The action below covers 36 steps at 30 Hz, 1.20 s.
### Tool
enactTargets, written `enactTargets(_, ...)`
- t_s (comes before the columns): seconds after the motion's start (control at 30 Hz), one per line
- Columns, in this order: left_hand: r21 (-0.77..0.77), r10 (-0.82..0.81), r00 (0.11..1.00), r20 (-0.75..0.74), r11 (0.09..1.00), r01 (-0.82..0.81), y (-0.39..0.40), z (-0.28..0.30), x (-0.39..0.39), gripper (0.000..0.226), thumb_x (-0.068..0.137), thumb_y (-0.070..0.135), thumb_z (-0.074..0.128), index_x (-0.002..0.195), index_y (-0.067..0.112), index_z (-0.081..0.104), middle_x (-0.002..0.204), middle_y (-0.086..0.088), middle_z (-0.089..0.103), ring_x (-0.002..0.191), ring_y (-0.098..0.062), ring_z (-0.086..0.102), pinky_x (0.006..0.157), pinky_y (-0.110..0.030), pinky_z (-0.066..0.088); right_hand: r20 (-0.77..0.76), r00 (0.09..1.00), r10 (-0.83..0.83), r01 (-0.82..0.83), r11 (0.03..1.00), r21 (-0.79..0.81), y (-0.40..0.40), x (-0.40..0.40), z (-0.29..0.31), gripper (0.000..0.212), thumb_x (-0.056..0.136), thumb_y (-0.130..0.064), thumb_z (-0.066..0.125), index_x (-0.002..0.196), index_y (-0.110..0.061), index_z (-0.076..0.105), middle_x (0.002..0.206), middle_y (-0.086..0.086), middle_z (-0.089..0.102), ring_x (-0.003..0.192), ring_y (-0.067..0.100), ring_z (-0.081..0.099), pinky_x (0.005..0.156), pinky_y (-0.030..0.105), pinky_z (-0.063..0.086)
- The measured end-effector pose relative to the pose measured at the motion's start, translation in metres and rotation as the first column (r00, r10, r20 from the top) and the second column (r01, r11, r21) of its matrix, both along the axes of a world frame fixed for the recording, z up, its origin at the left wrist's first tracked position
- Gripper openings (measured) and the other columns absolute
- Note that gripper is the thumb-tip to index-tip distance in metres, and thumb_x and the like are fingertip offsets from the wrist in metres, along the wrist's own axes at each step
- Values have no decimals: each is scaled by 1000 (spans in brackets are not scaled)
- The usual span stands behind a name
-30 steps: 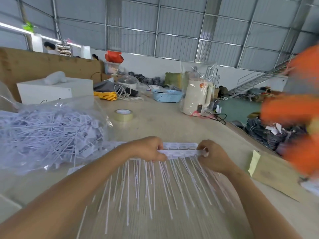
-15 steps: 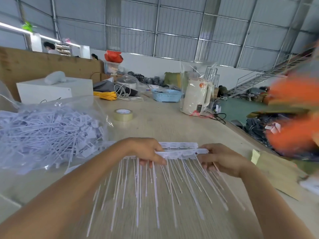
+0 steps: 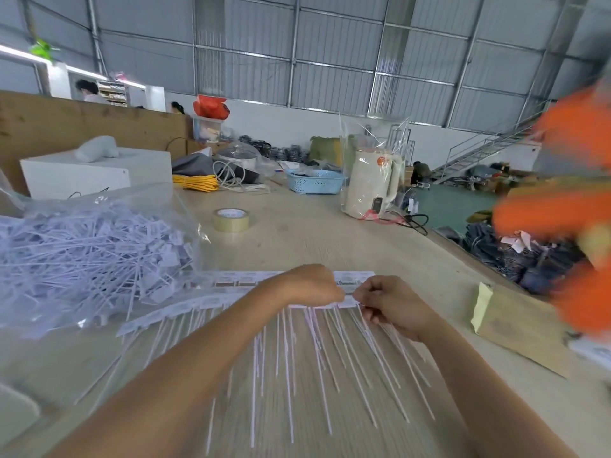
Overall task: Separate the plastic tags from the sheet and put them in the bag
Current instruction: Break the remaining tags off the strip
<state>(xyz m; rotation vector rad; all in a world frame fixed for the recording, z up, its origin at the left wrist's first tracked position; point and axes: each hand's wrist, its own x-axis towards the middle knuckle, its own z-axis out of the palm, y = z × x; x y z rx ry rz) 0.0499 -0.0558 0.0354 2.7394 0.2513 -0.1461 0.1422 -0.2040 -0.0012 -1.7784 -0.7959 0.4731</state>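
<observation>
A white sheet of plastic tags point(image 3: 350, 304) hangs between my hands, its long thin tails point(image 3: 317, 365) fanning down toward me. My left hand point(image 3: 312, 285) grips the sheet's label strip from above. Close beside it, my right hand point(image 3: 386, 304) pinches the strip's right end and the outermost tails. More tag sheets point(image 3: 231, 280) lie flat on the table under and beyond my left forearm. A clear plastic bag point(image 3: 99, 249) heaped with loose white tags sits at the left, its open side toward the sheets.
A tape roll point(image 3: 230, 220) lies mid-table. A cream kettle in plastic wrap point(image 3: 370, 186), a blue basket point(image 3: 314, 181) and cables stand at the far end. A brown envelope point(image 3: 519, 328) lies at the right. A blurred orange-clad person point(image 3: 568, 206) moves at the right edge.
My hands have drawn close together near the strip's right end. The right hand moved up to the strip from lower among the tails.
</observation>
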Motion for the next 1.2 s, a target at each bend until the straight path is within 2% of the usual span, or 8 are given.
enactTargets(0.1,-150,21,992,125,989,-2,-11,-9,8,45,96,44,45,64,13,48,65,-8,47,60,-21,42,55,-29,31,-16,1000,17,-17,999,41,2,-1,2,21,91,2,51,73,-4,58,53,4,55,45,11,49,42,18,38)
enactTargets(0.27,-320,101,969,227,947,-24,-17,-23,15,38,95,33,52,62,16,59,61,3,61,47,-6,52,56,-20,43,-193,981,16,7,993,114,-8,6,4,26,99,-16,45,85,-2,63,62,5,58,50,12,50,45,20,40)
enactTargets(0.43,-423,205,939,276,903,-73,-25,-25,14,37,97,28,48,68,10,63,79,-11,70,65,-18,60,70,-31,51,-169,984,53,-51,999,19,-14,9,5,24,97,-21,48,82,-5,59,65,6,55,49,15,50,43,23,39)
enactTargets(0.67,-608,322,932,165,777,-161,-25,-23,18,29,93,17,54,65,9,57,61,-5,53,53,-16,47,49,-21,37,123,990,63,-73,994,79,-14,4,4,18,92,-13,57,75,-7,58,54,-1,55,48,10,53,45,21,45)
enactTargets(0.93,-871,314,948,54,479,-109,-14,-17,12,33,88,5,48,55,11,45,35,6,39,30,-6,30,39,-16,27,417,908,-40,-32,986,163,-3,-4,7,17,91,1,54,75,-2,60,55,-8,52,49,3,51,40,23,47)
enactTargets(1.07,-889,253,963,94,457,-33,-14,-10,5,41,90,3,44,51,13,37,36,5,33,30,-6,22,37,-17,20,536,812,-232,179,972,150,-2,0,5,20,86,9,50,73,-3,58,61,4,53,47,8,46,44,19,37)
enactTargets(1.13,-881,232,963,139,472,13,-15,-8,2,43,90,2,46,48,12,44,38,4,37,32,-7,26,39,-17,24,308,869,-386,337,920,200,-13,12,6,19,89,5,49,75,-6,56,63,4,51,51,13,46,44,20,36)
enactTargets(1.2,-839,225,952,207,541,55,-15,-5,-1,32,92,3,49,60,5,54,46,2,47,38,-8,38,47,-21,32,-167,915,-368,403,850,338,-24,20,14,19,94,-4,51,75,-7,52,64,5,44,46,10,43,35,17,31)
